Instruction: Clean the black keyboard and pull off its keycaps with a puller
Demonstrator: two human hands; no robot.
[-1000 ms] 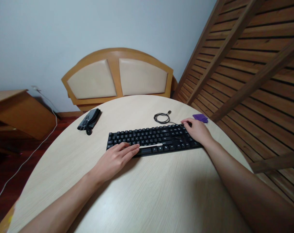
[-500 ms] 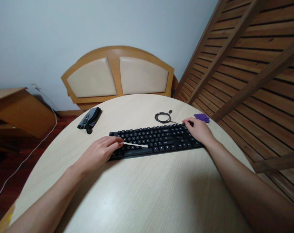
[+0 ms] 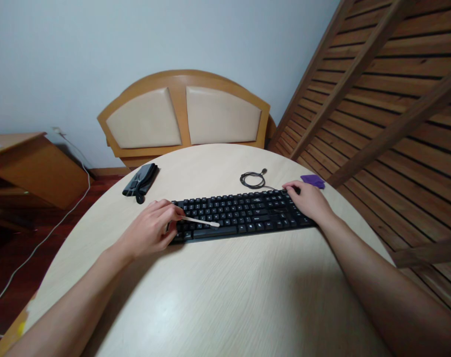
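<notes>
A black keyboard (image 3: pixel 244 213) lies across the middle of a round pale wooden table (image 3: pixel 225 297). My left hand (image 3: pixel 151 228) pinches a thin white stick (image 3: pixel 201 221) at the keyboard's left end, its tip resting on the lower key rows. On the keyboard's right end rests my right hand (image 3: pixel 307 201), palm down, fingers spread over the keys. The keyboard's coiled black cable (image 3: pixel 252 179) lies just behind it.
A folded grey and black pouch (image 3: pixel 140 181) lies at the table's back left. A small purple object (image 3: pixel 313 181) sits by the right edge. Behind the table stands a padded wooden chair back (image 3: pixel 184 116); a slatted wooden frame (image 3: pixel 377 99) leans at the right.
My left hand has picked the white stick up from the front of the keyboard and carried it left, its tip now on the left keys. The right hand has stayed put.
</notes>
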